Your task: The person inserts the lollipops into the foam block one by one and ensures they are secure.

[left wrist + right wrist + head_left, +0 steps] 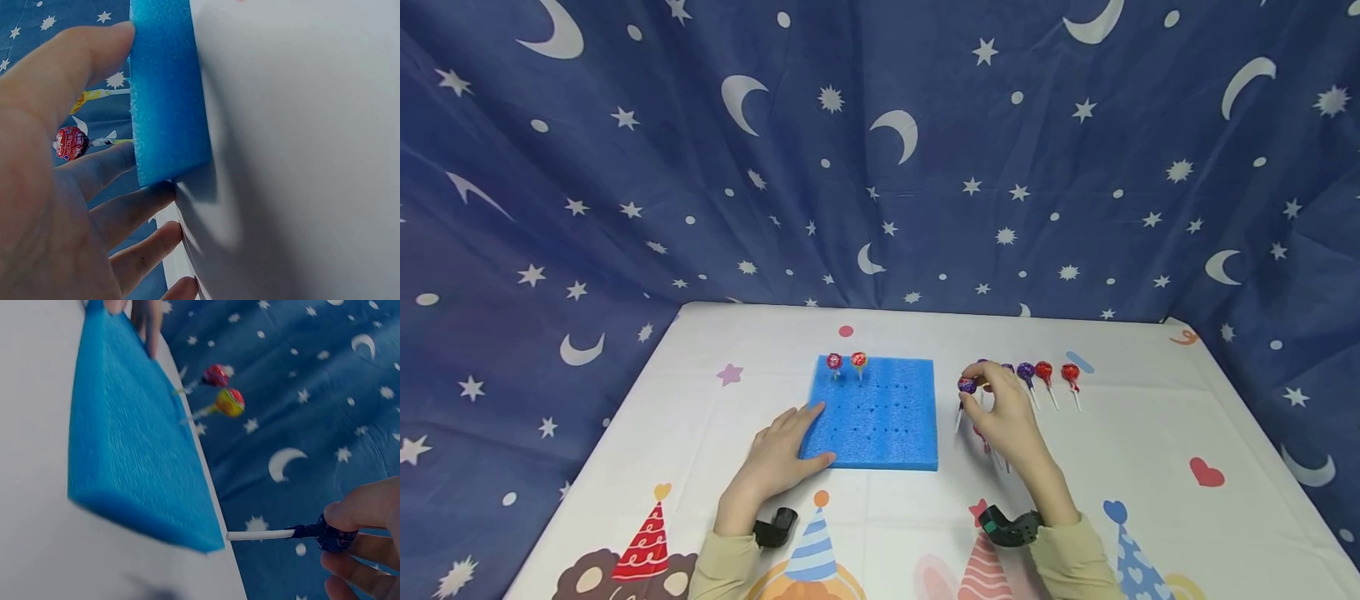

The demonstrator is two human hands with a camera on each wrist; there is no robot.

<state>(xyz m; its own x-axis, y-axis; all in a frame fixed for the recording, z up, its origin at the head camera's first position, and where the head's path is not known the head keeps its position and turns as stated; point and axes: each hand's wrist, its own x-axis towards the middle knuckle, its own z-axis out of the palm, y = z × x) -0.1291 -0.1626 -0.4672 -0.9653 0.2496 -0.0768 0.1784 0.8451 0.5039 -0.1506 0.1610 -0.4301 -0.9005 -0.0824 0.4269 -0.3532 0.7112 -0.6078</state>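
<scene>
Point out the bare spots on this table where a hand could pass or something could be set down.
Bare cloth lies left of the blue foam block, out to the table edge, and behind the block toward the curtain. Far right, past the lollipop row, is open too. Crowded: between block and row, where the right hand holds a purple lollipop.

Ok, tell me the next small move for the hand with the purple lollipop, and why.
Probably carry the purple lollipop left to the foam block and push its stick into an empty hole. The right hand pinches it off the table, two lollipops already stand in the back row, and the left hand steadies the block.
</scene>
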